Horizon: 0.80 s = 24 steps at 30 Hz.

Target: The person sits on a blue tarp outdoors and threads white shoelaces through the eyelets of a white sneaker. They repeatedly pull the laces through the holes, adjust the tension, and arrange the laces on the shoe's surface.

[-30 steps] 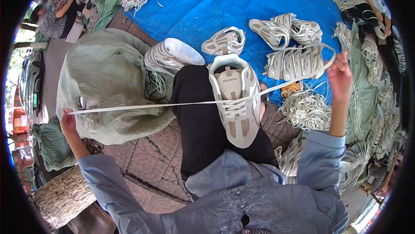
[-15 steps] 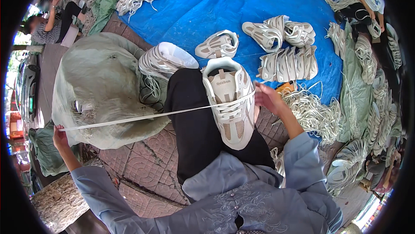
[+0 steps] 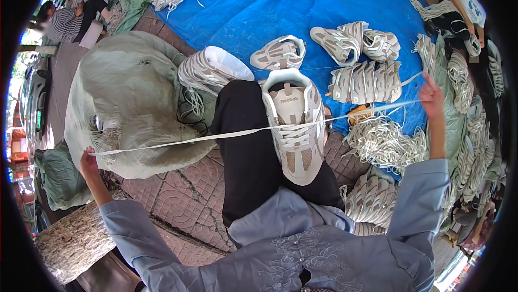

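Head view: a white lace (image 3: 237,133) is held taut between both hands and is threaded through the eyelets of a beige sneaker (image 3: 294,125) resting on the lap. The left hand (image 3: 88,161) is closed around one lace end, beside a pale green sack (image 3: 129,98). The right hand (image 3: 430,93) is pinched shut on the other end, above a pile of loose laces (image 3: 386,143). Compared with half a second earlier, the right hand has been drawn outward, away from the sneaker, and the lace has been pulled through; the crossing is judged to be tightened. More sneakers (image 3: 356,63) lie beyond the right hand on a blue tarpaulin (image 3: 280,1).
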Available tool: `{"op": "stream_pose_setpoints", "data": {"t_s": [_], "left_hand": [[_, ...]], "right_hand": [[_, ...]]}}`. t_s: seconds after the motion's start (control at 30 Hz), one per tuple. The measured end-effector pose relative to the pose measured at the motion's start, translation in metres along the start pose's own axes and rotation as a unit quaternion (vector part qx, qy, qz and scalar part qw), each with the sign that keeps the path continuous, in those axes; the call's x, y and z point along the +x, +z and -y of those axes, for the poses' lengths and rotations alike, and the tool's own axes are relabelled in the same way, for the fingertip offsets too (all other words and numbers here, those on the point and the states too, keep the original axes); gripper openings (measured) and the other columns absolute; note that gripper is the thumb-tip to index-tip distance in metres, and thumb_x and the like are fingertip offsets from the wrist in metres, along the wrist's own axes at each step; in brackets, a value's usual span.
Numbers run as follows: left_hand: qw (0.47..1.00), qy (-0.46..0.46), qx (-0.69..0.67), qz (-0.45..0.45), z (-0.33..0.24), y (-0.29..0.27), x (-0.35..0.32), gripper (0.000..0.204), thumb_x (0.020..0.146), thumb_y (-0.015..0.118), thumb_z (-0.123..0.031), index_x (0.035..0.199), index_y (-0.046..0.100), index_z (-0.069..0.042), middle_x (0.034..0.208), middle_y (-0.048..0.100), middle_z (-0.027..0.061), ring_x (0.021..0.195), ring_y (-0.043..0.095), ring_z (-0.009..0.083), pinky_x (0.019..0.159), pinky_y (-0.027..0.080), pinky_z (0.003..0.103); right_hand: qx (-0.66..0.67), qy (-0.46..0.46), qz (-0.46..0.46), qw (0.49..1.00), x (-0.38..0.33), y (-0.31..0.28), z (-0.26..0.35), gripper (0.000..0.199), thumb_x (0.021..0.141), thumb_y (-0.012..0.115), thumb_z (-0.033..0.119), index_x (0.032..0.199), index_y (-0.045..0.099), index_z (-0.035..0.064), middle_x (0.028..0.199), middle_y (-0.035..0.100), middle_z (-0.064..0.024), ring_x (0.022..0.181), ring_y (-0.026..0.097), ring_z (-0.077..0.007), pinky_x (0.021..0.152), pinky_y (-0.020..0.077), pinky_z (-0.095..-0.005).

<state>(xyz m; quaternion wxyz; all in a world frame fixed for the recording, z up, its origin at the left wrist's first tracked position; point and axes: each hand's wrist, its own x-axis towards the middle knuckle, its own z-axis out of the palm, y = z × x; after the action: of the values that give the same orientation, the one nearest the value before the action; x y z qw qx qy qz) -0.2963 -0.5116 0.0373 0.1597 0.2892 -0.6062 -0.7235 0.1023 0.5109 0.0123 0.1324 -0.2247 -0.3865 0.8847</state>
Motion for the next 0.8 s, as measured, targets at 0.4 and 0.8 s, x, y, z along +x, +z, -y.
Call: {"op": "stream_pose_setpoints", "data": {"t_s": [0.4,0.8], "left_hand": [[0.765,0.365,0.28,0.45,0.103,0.25,-0.386,0.007,0.076,0.058,-0.002,0.083,0.059,-0.005,0.092,0.061,0.0087,0.085,0.058,0.0195,0.075,0.046,0.028],[0.634,0.46,0.371,0.499,0.161,0.27,-0.477,0.011,0.066,0.058,0.002,0.073,0.054,-0.005,0.064,0.054,0.0073,0.062,0.053,0.0241,0.051,0.044,0.034]], "right_hand": [[-0.687,-0.102,-0.234,0.681,-0.029,-0.045,0.136,0.017,0.076,0.057,0.022,0.081,0.063,0.0071,0.052,0.041,0.0074,0.041,0.031,-0.0015,0.036,0.0202,-0.0202],[-0.55,0.009,0.227,0.803,-0.032,0.256,-0.177,0.017,0.07,0.059,0.003,0.086,0.062,0.0024,0.07,0.059,-0.0053,0.062,0.057,-0.0135,0.056,0.0446,-0.0255]]}}
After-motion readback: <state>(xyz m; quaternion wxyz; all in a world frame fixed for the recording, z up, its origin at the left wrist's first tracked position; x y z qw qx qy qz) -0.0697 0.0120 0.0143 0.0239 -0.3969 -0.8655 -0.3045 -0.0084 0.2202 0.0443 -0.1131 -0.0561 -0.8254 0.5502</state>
